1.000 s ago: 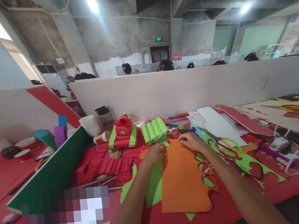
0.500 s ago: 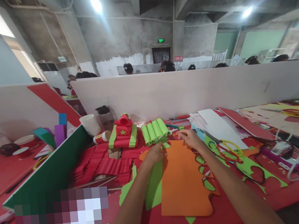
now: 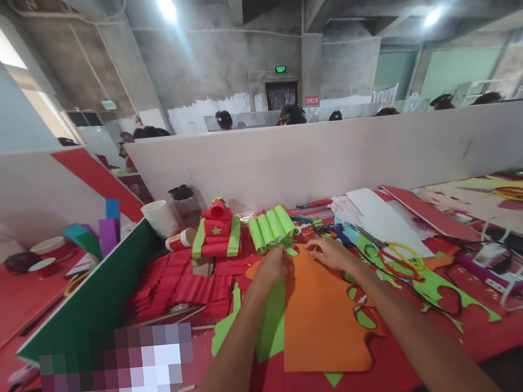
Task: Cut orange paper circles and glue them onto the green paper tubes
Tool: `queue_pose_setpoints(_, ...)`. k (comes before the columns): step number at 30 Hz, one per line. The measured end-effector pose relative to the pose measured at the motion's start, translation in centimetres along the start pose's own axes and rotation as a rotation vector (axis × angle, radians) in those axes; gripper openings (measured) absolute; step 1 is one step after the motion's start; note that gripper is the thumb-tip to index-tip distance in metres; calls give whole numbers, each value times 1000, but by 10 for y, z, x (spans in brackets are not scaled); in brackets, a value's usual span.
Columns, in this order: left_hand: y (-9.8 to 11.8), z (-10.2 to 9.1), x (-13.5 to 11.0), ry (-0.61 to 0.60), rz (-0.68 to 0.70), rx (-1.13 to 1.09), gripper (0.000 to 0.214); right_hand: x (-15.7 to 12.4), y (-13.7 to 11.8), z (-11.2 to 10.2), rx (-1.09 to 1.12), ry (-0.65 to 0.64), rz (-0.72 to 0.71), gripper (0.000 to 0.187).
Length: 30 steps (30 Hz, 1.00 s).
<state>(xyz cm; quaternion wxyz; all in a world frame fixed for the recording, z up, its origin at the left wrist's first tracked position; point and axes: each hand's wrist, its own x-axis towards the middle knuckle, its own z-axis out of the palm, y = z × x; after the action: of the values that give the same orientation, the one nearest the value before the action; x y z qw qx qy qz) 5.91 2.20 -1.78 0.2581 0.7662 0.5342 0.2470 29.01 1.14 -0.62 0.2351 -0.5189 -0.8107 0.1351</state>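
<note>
A large orange craft sheet (image 3: 322, 319), with a wavy cut right edge, lies in front of me. My left hand (image 3: 274, 265) is at its top left edge with fingers closed around that edge. Over the sheet's top right part is my right hand (image 3: 333, 252), its fingers bent, apart and touching the surface. A light green sheet (image 3: 272, 323) shows from beneath the orange one on the left. Just beyond my hands lie several light green paper rolls (image 3: 273, 226) side by side. Close behind my right hand is a blue glue gun (image 3: 335, 232).
At the left are folded red paper strips (image 3: 177, 282), a red paper model with a star (image 3: 216, 230) and a green board (image 3: 109, 288). Yellow-handled scissors (image 3: 404, 255), green offcuts (image 3: 467, 297) and a purple power strip (image 3: 492, 270) lie right. A white partition (image 3: 331, 159) stands behind.
My right hand has shifted left and slightly down onto the orange sheet, bringing its fingers nearer my left hand. The blue glue gun now shows behind it. The left hand has barely moved.
</note>
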Motion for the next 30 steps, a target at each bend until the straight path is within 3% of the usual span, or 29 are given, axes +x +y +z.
queue_pose_setpoints(6, 2, -8, -2, -17, 60, 11, 29, 2, 6, 4, -34, 50, -8, 34)
queue_pose_setpoints(11, 2, -20, 1, -77, 161, -100, 9, 5, 7, 4, -32, 96, -6, 37)
queue_pose_setpoints(16, 3, -37, -2, -148, 152, -219, 29, 9, 5, 0, 13, 139, -9, 29)
queue_pose_setpoints(22, 1, -53, -7, -237, 131, -236, 46, 5, -8, -6, 262, 31, -100, 21)
queue_pose_setpoints(26, -1, -49, -6, -271, 94, -294, 39, 3, -15, -2, 371, -24, -44, 22)
queue_pose_setpoints(30, -2, -44, -5, -301, 3, -501, 41, 4, -16, 3, 430, -37, -34, 21)
